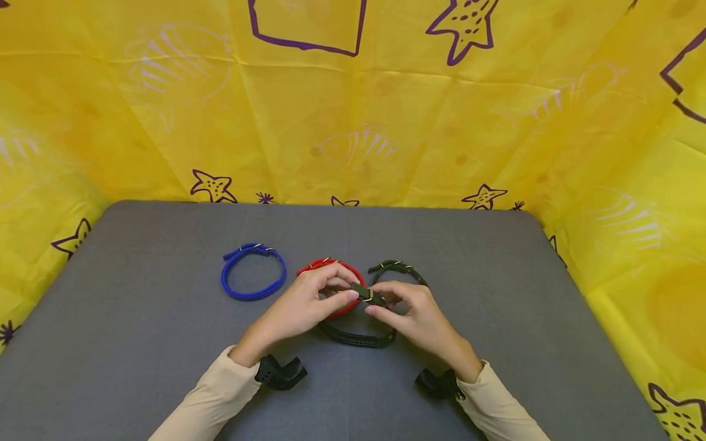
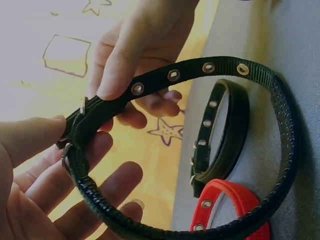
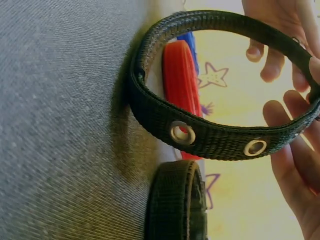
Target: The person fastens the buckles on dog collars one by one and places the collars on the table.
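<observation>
Both hands hold a dark green-black collar (image 1: 358, 339) with metal eyelets, its strap closed into a loop through the buckle. My left hand (image 1: 310, 301) pinches the strap end beside the buckle (image 2: 84, 106) between thumb and fingers. On the other side of the buckle, my right hand (image 1: 417, 310) pinches the strap, its thumb lying along it in the left wrist view. The lower part of the loop hangs close to the table; whether it touches I cannot tell. Directly behind it, partly covered by the left hand, lies a red collar (image 1: 357, 272).
A blue collar (image 1: 254, 296) lies looped on the grey table (image 1: 165, 343), left of the red one. Another dark green collar (image 1: 416, 275) sits behind the right hand, partly hidden. Yellow patterned cloth (image 1: 353, 110) hangs around the table's back and sides.
</observation>
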Motion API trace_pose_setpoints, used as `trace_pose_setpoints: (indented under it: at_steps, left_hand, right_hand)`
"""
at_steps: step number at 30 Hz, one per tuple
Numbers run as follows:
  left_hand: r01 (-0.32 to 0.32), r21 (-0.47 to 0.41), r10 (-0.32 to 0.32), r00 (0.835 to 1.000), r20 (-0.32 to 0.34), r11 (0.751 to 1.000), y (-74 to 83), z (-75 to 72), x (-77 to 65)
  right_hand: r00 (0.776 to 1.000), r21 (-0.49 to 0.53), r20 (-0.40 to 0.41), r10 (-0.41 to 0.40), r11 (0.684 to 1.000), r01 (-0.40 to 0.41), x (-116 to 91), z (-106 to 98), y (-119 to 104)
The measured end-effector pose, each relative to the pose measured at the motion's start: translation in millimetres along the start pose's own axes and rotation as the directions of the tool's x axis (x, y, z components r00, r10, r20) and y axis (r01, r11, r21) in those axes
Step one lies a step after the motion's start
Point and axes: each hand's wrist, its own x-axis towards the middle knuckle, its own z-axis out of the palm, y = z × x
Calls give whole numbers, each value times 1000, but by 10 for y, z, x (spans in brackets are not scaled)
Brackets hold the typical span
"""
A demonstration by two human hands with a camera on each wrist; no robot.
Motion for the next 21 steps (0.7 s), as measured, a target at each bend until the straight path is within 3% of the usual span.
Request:
trace_pose_setpoints:
  at_steps: [5,12,16,21]
  left_hand:
    - [-10,39,11,1000,-12,999,-10,-50,-9]
    - [60,33,-59,997,-39,998,-82,-202,2]
    - [90,44,-90,996,-11,995,-102,-247,4]
    - [47,91,-50,998,29,995,-55,-183,-17]
  right_hand:
    - [1000,-10,-19,21,1000,-21,8,-27,3]
    - [994,3,-43,96,995,-96,20,-95,41]
    - [992,11,-32,123,992,-123,22,-104,39]
    - [997,0,-29,76,997,-76,17,-86,14]
